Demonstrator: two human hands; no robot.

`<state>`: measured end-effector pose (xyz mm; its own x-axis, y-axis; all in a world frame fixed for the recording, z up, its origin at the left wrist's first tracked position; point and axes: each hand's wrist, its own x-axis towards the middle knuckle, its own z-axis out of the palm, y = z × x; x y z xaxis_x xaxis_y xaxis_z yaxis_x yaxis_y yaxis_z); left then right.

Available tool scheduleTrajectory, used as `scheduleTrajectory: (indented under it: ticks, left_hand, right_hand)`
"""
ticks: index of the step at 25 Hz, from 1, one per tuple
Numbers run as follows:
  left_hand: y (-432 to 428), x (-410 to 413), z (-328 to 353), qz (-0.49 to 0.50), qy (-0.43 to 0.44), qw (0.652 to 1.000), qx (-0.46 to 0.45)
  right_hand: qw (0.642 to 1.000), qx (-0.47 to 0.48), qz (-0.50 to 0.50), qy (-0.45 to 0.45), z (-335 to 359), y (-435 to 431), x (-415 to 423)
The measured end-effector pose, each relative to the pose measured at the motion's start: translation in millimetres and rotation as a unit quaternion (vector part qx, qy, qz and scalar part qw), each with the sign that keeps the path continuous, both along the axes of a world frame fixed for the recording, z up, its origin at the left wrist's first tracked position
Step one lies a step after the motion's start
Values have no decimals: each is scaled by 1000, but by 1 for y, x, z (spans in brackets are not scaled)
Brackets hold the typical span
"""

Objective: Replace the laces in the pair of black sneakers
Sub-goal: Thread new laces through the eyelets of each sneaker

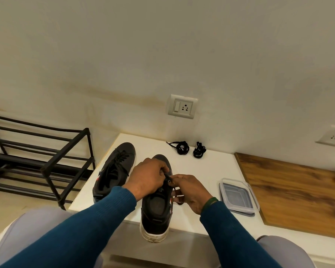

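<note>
The task looks to be at an early or middle stage. The near sneaker [156,209] stands on the white table [201,171] at 6 o'clock, toe away from the person and heel hanging over the table's near edge. The left hand [149,176] and right hand [190,190] meet over its top eyelets. Each grip is pressed together, pinching the black lace [168,179], and a loop of it hangs under the right palm. I cannot tell whether this lace is going in or coming out.

The other sneaker [116,171] lies at 10 o'clock from the hands, just beside the first, and its lace is threaded and untouched. Two coiled black laces [181,147] rest at 1 o'clock near the far edge of the table, well apart from both shoes. Whether they are the new or the old pair cannot be told. So at least one shoe seems left to do.

A small tongue label [161,189] carries pale marks too small to read. No brand can be read. A clear plastic box [238,196] sits at 3 o'clock.
</note>
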<state>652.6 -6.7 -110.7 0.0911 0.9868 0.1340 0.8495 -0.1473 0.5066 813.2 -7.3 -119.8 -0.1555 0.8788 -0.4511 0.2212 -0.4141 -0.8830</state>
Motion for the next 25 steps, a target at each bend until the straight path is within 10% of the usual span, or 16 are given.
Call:
scheduleTrajectory:
  ticks: [11, 18, 21, 23, 25]
  left_hand:
    - [3, -10, -1, -39, -55, 997, -40]
    - [1, -16, 9, -42, 10, 998, -34]
    - [-1, -14, 9, -55, 36, 997, -32]
    - [-2, -11, 6, -58, 31, 997, -41]
    - [-1, -12, 6, -53, 26, 997, -43]
  right_hand:
    - [986, 110, -89, -85, -3, 0, -24]
    - [907, 134, -294, 268, 45, 25, 9]
    - [959, 228, -166, -29, 52, 28, 30]
    - [922, 236, 70, -298, 36, 21, 29]
    - [877, 213, 214, -374, 23, 12, 17]
